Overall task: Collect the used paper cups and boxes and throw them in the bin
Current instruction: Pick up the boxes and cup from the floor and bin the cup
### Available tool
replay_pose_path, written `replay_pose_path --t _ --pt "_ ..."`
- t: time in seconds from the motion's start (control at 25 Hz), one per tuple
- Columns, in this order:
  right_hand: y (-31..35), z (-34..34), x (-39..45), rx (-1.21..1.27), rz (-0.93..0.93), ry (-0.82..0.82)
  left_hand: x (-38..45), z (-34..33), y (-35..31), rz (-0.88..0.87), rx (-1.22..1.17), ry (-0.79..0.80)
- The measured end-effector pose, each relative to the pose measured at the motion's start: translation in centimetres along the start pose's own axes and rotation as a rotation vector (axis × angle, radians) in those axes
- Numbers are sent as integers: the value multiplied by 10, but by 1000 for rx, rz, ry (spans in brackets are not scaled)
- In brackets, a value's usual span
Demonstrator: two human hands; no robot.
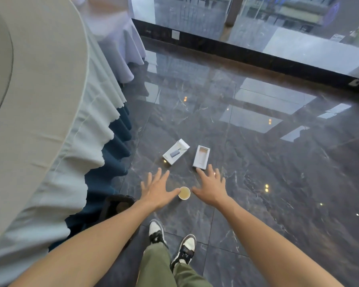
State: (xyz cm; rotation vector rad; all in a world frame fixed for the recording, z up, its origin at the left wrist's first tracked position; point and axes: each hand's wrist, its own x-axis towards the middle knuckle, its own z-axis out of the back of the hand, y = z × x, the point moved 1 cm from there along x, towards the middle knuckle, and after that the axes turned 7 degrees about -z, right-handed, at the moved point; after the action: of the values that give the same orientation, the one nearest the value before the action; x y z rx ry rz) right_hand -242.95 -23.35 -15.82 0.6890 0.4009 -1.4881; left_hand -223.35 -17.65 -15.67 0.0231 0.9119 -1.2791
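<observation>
Both hands reach forward and down with palms lowered and fingers spread wide, holding nothing: the left hand and the right hand flank a small white paper cup standing upright on the glossy dark marble floor, mouth up, its inside pale yellowish; whether that is liquid or just the lining is hard to tell. The left thumb tip looks to meet the cup's rim, though real contact cannot be judged from above. Beyond the hands lie two white cardboard boxes, near each other but apart. The closed white box with a grey printed picture lies flat, its long axis running from near left to far right. The open white box tray lies hollow side up, long axis almost straight away from the person, its near corner covered by the right fingertips. At left, a black bin is mostly hidden behind the left forearm and the pale draped tablecloth.
</observation>
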Motion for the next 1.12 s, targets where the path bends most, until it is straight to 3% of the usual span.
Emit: replay_pose_path --t 0.28,0.56,0.76,1.12 --pt "-13 18 50 78 -75 -134 70 11 -6 -37 70 0" --pt "-33 2 159 89 -151 -135 172 4 21 -11 41 28" --pt "-55 -53 261 60 -162 -97 272 -45 54 64 76 22" --pt "-120 -227 498 160 -249 -71 511 -214 143 117 40 -52"
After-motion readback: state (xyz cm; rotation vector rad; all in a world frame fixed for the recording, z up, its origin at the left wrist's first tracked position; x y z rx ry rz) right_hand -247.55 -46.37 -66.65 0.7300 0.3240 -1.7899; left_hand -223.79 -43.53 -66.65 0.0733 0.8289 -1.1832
